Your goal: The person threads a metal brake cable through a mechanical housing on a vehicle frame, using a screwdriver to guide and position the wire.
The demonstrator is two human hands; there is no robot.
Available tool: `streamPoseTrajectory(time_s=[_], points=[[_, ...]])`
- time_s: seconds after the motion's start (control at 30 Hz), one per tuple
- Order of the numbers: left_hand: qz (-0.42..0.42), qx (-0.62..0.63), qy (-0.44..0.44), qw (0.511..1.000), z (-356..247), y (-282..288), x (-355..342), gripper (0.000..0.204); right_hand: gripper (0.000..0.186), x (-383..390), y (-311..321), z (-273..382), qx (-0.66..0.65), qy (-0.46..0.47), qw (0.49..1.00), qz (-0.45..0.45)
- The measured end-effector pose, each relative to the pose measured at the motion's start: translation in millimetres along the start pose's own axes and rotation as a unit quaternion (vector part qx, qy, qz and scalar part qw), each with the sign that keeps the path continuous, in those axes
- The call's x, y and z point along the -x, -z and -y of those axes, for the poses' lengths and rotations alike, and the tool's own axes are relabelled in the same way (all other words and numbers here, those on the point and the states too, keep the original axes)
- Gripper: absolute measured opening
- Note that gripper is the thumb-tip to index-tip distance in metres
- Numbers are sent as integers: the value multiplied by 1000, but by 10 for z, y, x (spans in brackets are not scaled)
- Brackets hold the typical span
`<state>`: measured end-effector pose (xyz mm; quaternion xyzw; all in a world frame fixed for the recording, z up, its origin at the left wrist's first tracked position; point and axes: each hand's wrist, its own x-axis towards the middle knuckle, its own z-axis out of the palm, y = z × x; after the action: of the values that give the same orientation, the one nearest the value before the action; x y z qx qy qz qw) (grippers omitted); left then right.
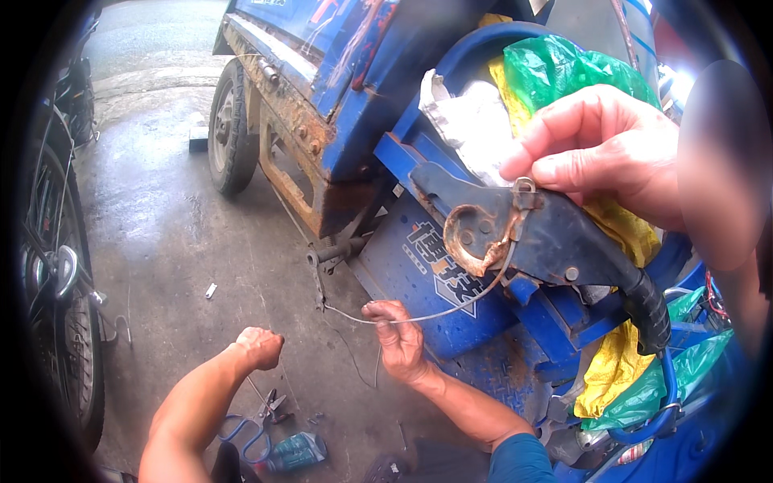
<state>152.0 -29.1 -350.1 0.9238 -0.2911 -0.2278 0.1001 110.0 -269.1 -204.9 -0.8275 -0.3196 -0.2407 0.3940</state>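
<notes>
- Grey cable (439, 315): runs across the right grip (400, 342), whose thumb and fingers are pinched closed on it.
- Black lever (555, 233) with a rusty curved plate (471, 262): up and right of that grip, at the cable's upper end; another person's hand (616, 153) pinches its top edge.
- Left grip (262, 350): left of the right one, curled into a fist; I cannot tell whether anything is inside.
- Blue panel (382, 262): behind the cable, beyond the right grip.
- Teal bottle (298, 452): on the floor (161, 266), below both grips.
</notes>
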Motion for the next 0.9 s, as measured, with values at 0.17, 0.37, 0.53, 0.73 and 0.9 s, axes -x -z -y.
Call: streamPoseTrajectory(time_s=[0.17, 0.37, 0.53, 0.73, 0.9], points=[[-3, 2, -4, 1000, 14, -33, 36, 26, 36, 48, -22, 12, 6, -24, 1000, 4], [-32, 61, -1, 998, -32, 14, 64, 25, 49, 316, -146, -233, 57, -118, 990, 55], [-155, 229, 42, 960, -88, 75, -148, 49, 51, 558, -89, -530, 179, -296, 915, 207], [-233, 304, 44, 923, -330, 164, -233, 61, 45, 602, -173, -652, 85, -342, 920, 168], [-173, 344, 53, 921, -445, 294, -123, 57, 28, 228, -310, -382, 64, -194, 973, 105]])
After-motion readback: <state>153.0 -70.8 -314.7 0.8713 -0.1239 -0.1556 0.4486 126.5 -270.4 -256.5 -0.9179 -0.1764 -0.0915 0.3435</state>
